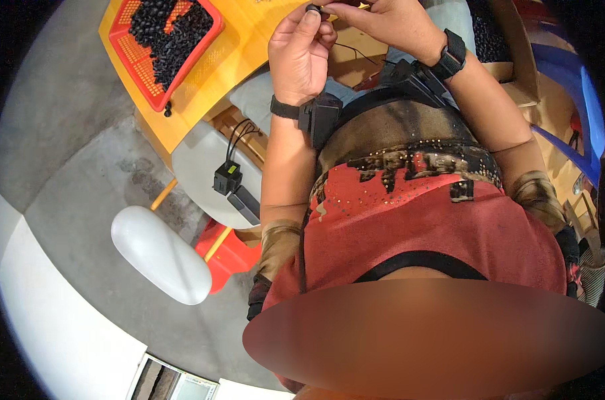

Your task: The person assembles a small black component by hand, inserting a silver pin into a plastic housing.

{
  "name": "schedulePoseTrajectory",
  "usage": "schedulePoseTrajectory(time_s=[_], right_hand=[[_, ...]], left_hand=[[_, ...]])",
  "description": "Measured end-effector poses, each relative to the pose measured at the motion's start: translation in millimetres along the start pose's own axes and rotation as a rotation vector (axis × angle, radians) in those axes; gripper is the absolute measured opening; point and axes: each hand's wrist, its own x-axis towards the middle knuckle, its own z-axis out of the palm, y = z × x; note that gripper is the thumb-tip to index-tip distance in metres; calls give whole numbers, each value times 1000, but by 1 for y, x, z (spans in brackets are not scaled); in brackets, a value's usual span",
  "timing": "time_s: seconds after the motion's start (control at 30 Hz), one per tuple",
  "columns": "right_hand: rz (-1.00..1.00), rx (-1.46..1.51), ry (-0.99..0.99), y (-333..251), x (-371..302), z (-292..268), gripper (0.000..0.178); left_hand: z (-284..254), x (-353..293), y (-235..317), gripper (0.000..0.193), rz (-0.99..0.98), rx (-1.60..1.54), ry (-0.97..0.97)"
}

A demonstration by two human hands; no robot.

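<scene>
My left hand (303, 55) is closed, with a small round black part (312, 9) pinched between thumb and fingers near the top edge of the picture. My right hand (401, 25) reaches in from the right, its thumb and fingertips pinched together at the same part. Too little of the part shows to tell its kind, and the right fingertips are partly cut off by the picture's edge. To the left, an orange-red plastic basket (216, 32) holds many small black pieces (178, 39), some round, some jagged. One loose black piece (168, 111) lies beside the basket's near corner.
The basket stands on a yellow table (248, 41). Below it are a pale chair seat (199, 175) bearing a black device with cables (228, 177), a white rounded chair part (161, 255) and a red stool (221, 277). At right are a carton (521, 47) and blue chair (586, 113).
</scene>
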Motion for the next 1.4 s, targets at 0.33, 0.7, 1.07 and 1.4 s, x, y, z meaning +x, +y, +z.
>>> schedulePoseTrajectory(time_s=[0.33,0.7,1.07,1.4], right_hand=[[-173,-162,67,-3,9,7,13],[-277,-97,54,4,1,14,45],[-550,325,334,57,14,34,16],[119,52,118,12,1,9,15]], left_hand=[[-2,4,3,18,51,65,34],[14,4,-1,21,-16,-180,-66],[31,7,5,23,36,-170,-23],[30,9,5,30,30,-201,-74]])
